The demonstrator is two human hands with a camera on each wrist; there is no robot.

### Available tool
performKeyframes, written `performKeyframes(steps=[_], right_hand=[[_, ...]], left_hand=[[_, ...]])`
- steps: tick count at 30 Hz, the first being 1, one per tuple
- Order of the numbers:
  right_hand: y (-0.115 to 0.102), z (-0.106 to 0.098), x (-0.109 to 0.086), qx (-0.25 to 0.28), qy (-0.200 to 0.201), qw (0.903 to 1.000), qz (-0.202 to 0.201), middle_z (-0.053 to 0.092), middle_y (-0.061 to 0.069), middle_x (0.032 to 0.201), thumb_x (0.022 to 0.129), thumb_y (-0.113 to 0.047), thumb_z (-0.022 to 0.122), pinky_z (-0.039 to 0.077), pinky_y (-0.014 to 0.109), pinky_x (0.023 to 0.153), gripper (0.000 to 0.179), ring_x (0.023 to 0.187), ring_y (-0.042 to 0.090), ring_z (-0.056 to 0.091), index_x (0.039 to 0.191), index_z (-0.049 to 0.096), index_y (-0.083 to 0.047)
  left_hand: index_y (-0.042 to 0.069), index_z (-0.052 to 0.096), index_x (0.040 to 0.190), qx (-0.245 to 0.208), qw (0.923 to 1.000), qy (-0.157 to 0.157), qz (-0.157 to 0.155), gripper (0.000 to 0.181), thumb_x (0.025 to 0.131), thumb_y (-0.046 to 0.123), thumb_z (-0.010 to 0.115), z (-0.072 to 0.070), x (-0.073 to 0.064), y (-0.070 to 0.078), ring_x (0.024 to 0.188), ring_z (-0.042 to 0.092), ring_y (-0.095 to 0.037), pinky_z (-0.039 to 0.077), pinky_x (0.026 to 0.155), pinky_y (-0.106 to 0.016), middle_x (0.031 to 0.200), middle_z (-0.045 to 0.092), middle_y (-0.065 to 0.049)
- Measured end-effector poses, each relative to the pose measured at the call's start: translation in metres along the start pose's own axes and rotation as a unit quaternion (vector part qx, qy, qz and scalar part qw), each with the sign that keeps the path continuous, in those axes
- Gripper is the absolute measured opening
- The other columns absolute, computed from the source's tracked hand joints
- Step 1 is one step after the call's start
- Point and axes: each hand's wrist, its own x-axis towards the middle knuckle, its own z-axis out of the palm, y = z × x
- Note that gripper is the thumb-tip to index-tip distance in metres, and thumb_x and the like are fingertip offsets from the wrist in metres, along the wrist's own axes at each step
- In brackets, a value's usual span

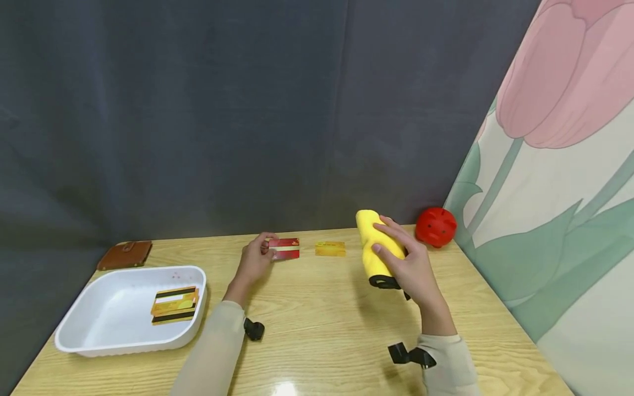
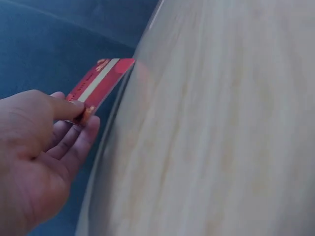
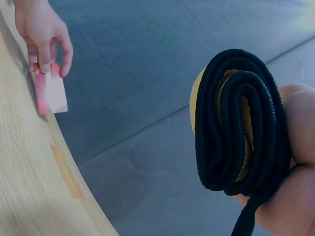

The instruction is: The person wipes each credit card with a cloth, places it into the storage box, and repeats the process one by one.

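Observation:
My left hand [image 1: 256, 258] pinches a red card [image 1: 284, 248] with a pale stripe between thumb and fingers, near the table's back edge. In the left wrist view the thumb [image 2: 69, 109] lies on top of the card [image 2: 101, 83]. My right hand [image 1: 408, 264] grips a rolled yellow cloth [image 1: 373, 242] with black edging, held above the table at the right. The right wrist view shows the roll's dark layered end [image 3: 241, 128]. On the table between the hands lies a yellow-orange card [image 1: 330, 249], also visible in the right wrist view.
A white plastic tray [image 1: 99, 330] at the left holds several gold and black-striped cards [image 1: 175, 305]. Behind it sits a brown leather wallet [image 1: 125, 255]. A red piggy bank [image 1: 436, 226] stands at the back right, beside a flowered curtain [image 1: 559, 231]. Dark cloth [image 1: 247, 121] hangs behind the table.

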Motion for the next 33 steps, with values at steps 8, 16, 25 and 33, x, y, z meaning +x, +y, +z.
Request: performKeyframes(steps=[8, 16, 25, 33], right_hand=[[-0.001, 0.003, 0.001, 0.006, 0.001, 1.0, -0.005, 0.054, -0.003, 0.156, 0.095, -0.016, 0.076, 0.046, 0.012, 0.095, 0.041, 0.15, 0.022, 0.043, 0.136, 0.069, -0.02], [-0.007, 0.007, 0.001, 0.019, -0.008, 0.9998, -0.006, 0.054, -0.003, 0.156, 0.096, -0.015, 0.075, 0.049, 0.016, 0.089, 0.042, 0.135, 0.01, 0.052, 0.137, 0.068, -0.02], [-0.025, 0.027, -0.007, 0.063, -0.034, 0.9965, -0.043, 0.053, -0.005, 0.156, 0.093, -0.008, 0.076, 0.052, 0.016, 0.094, 0.043, 0.148, 0.017, 0.044, 0.134, 0.07, -0.02], [-0.04, 0.056, -0.017, 0.082, -0.072, 0.9919, -0.066, 0.053, -0.006, 0.156, 0.093, -0.008, 0.076, 0.054, 0.021, 0.09, 0.044, 0.148, 0.022, 0.044, 0.134, 0.07, -0.022]], left_hand=[[0.012, 0.067, 0.12, -0.113, 0.9923, 0.035, 0.036, 0.027, 0.095, 0.002, 0.071, -0.012, -0.017, 0.027, 0.093, 0.072, -0.025, 0.064, 0.075, -0.032, 0.104, 0.071, -0.016], [0.01, 0.073, 0.117, -0.155, 0.9857, 0.058, 0.032, 0.024, 0.094, 0.013, 0.077, -0.032, -0.041, 0.058, 0.101, 0.068, -0.015, 0.055, 0.086, -0.012, 0.115, 0.074, -0.014], [0.011, 0.072, 0.118, -0.167, 0.9818, 0.074, 0.053, 0.03, 0.089, 0.011, 0.081, -0.031, -0.069, 0.08, 0.096, 0.07, -0.003, 0.059, 0.083, -0.015, 0.115, 0.076, -0.011], [0.007, 0.071, 0.121, -0.213, 0.9752, 0.046, 0.037, 0.038, 0.085, 0.001, 0.082, -0.024, -0.079, 0.084, 0.096, 0.071, -0.009, 0.061, 0.084, -0.02, 0.117, 0.075, -0.016]])
